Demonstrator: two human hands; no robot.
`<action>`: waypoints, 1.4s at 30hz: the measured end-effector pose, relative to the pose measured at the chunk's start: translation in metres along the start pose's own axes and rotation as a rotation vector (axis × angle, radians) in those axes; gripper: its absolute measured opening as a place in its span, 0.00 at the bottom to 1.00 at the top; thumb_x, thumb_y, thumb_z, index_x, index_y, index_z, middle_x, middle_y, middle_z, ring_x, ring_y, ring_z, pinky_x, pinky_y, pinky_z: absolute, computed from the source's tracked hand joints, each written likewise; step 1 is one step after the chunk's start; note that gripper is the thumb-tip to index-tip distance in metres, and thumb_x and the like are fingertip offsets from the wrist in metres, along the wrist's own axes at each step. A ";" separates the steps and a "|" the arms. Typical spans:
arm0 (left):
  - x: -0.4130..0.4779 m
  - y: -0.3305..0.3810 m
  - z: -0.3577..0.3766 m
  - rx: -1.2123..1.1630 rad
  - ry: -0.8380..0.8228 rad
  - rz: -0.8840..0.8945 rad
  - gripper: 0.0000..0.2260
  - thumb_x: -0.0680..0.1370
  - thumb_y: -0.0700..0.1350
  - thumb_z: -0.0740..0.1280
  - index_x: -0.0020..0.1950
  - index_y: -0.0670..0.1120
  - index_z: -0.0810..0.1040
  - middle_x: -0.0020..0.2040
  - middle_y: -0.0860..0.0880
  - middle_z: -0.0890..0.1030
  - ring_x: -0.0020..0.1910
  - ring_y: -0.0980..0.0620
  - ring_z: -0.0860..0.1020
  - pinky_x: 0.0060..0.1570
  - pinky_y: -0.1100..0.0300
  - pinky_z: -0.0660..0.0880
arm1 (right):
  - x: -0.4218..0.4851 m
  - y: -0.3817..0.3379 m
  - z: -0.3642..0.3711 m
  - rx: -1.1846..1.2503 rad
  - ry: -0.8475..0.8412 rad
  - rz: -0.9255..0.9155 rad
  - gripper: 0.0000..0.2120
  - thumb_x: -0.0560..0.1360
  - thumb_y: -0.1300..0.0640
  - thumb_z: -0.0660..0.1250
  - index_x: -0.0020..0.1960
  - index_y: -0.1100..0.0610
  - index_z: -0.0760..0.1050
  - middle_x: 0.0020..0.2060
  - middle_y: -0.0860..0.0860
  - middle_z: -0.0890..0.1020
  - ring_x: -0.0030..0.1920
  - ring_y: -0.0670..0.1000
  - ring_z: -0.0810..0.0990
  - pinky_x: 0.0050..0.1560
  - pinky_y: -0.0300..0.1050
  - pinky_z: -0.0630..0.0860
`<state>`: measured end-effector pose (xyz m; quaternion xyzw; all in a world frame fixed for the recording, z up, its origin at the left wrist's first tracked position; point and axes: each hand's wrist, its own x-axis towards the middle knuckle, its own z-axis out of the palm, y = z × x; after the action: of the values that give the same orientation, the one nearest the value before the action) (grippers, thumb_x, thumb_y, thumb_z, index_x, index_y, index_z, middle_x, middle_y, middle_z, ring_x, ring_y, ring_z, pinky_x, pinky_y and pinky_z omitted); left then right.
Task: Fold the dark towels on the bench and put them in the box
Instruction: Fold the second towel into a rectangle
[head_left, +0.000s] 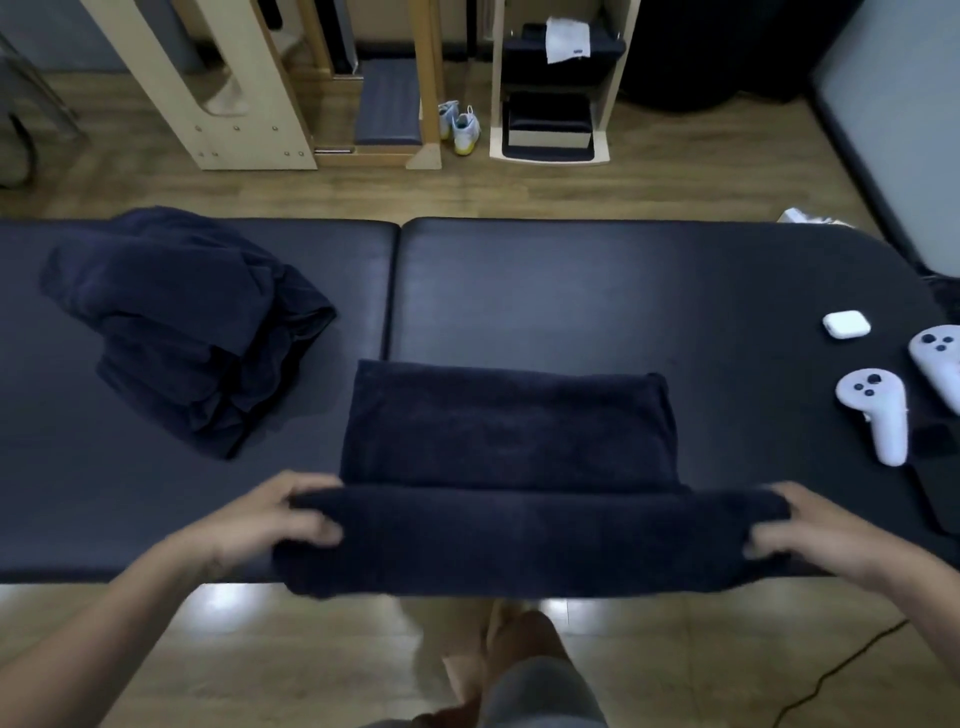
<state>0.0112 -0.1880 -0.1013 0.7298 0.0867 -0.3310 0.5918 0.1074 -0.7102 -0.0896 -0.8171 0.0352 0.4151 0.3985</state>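
Observation:
A dark navy towel lies partly folded on the black padded bench, near its front edge. Its near part is lifted into a thick fold across the front. My left hand grips the left end of that fold, fingers curled over the cloth. My right hand grips the right end the same way. A heap of several more dark towels sits unfolded on the bench at the left. No box is in view.
Two white handheld controllers and a small white case lie on the bench's right end, beside a flat black object. Wooden frames, a pair of shoes and a padded chair stand on the floor beyond the bench.

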 end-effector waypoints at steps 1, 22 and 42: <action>0.008 0.005 -0.002 -0.136 0.120 0.035 0.22 0.61 0.62 0.78 0.48 0.49 0.85 0.46 0.49 0.86 0.47 0.50 0.83 0.46 0.60 0.76 | 0.009 -0.009 -0.002 0.170 0.112 -0.025 0.02 0.69 0.67 0.71 0.40 0.62 0.79 0.35 0.53 0.83 0.39 0.53 0.80 0.40 0.46 0.72; 0.130 -0.013 0.019 0.066 0.910 -0.356 0.29 0.79 0.61 0.63 0.73 0.46 0.64 0.67 0.47 0.74 0.64 0.44 0.72 0.62 0.48 0.69 | 0.145 0.004 0.055 0.008 0.735 0.142 0.19 0.78 0.41 0.64 0.52 0.57 0.70 0.51 0.56 0.78 0.54 0.63 0.77 0.52 0.57 0.74; 0.104 0.003 -0.011 -0.414 0.323 -0.456 0.26 0.67 0.55 0.78 0.60 0.43 0.81 0.52 0.42 0.86 0.51 0.41 0.85 0.59 0.44 0.78 | 0.072 -0.010 0.073 0.693 0.140 0.432 0.33 0.66 0.44 0.77 0.66 0.57 0.75 0.56 0.59 0.83 0.55 0.63 0.82 0.58 0.60 0.79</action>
<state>0.0968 -0.2063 -0.1585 0.5991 0.4055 -0.3105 0.6167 0.1111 -0.6340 -0.1583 -0.6348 0.3704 0.3963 0.5503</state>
